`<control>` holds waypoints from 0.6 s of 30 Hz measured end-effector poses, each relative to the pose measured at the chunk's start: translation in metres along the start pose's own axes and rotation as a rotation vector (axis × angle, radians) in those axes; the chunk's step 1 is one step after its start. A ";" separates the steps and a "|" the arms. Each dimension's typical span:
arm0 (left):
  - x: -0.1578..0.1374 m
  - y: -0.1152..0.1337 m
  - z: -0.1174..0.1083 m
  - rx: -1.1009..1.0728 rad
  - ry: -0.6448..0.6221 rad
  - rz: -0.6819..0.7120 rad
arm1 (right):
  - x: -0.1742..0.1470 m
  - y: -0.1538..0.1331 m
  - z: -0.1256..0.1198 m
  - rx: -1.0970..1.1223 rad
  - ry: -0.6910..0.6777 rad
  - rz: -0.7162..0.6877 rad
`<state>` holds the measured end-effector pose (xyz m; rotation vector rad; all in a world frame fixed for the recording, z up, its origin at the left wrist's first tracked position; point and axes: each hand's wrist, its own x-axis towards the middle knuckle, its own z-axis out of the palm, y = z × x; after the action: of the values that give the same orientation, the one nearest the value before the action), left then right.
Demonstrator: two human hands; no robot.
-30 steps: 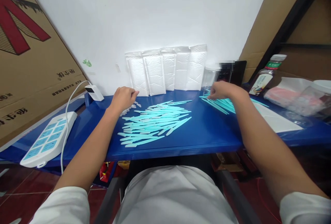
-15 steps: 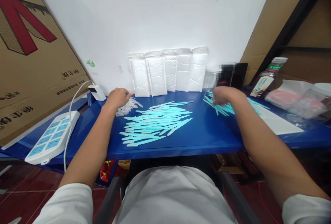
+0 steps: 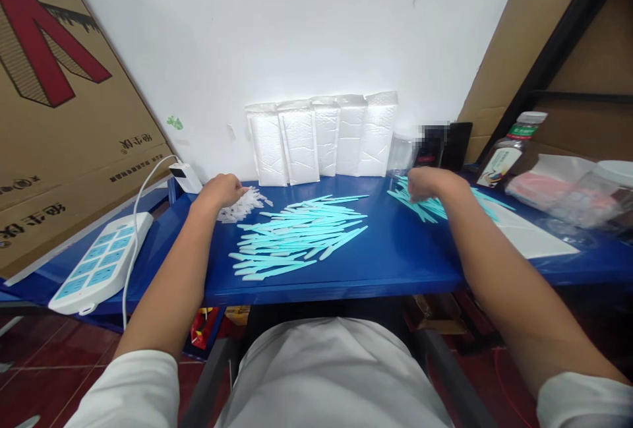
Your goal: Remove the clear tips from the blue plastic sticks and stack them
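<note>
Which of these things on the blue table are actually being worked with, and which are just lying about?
In use:
left hand on the small white caps
right hand on the far teal sticks
middle pile of teal sticks

Lying about:
power strip
white padded bags
bottle
cardboard box

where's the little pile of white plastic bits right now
In the head view, the pile of small white pieces lies at the back left of the blue table, under the left hand, between the power bank and the middle heap of teal sticks.
</note>
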<state>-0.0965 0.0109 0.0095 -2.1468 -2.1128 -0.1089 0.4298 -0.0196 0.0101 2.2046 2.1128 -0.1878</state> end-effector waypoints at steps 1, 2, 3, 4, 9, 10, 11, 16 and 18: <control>0.001 -0.002 0.000 0.001 -0.007 -0.005 | 0.000 -0.001 0.000 0.004 -0.055 0.026; 0.002 -0.003 0.001 0.000 -0.016 -0.010 | 0.000 -0.002 0.000 0.015 -0.124 0.055; 0.002 -0.004 0.001 -0.006 -0.027 -0.014 | 0.000 -0.003 0.000 0.028 -0.185 0.078; 0.003 -0.004 0.001 -0.014 -0.040 -0.017 | 0.000 -0.004 0.000 0.046 -0.198 0.077; 0.004 -0.001 0.000 -0.051 -0.095 0.000 | -0.001 -0.007 -0.003 0.020 -0.185 0.040; 0.004 0.000 0.000 -0.047 -0.086 0.005 | -0.001 -0.007 -0.003 0.012 -0.170 0.033; 0.004 0.001 0.001 -0.040 -0.071 0.011 | -0.001 -0.007 -0.004 -0.001 -0.144 0.028; 0.003 0.003 0.002 -0.045 -0.031 0.044 | 0.005 -0.011 0.002 -0.097 0.069 0.031; 0.001 0.005 0.002 -0.066 0.000 0.070 | 0.006 -0.017 0.006 -0.102 0.174 -0.019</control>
<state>-0.0916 0.0126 0.0077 -2.2544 -2.0592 -0.1747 0.4131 -0.0137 0.0041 2.2158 2.1753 0.1126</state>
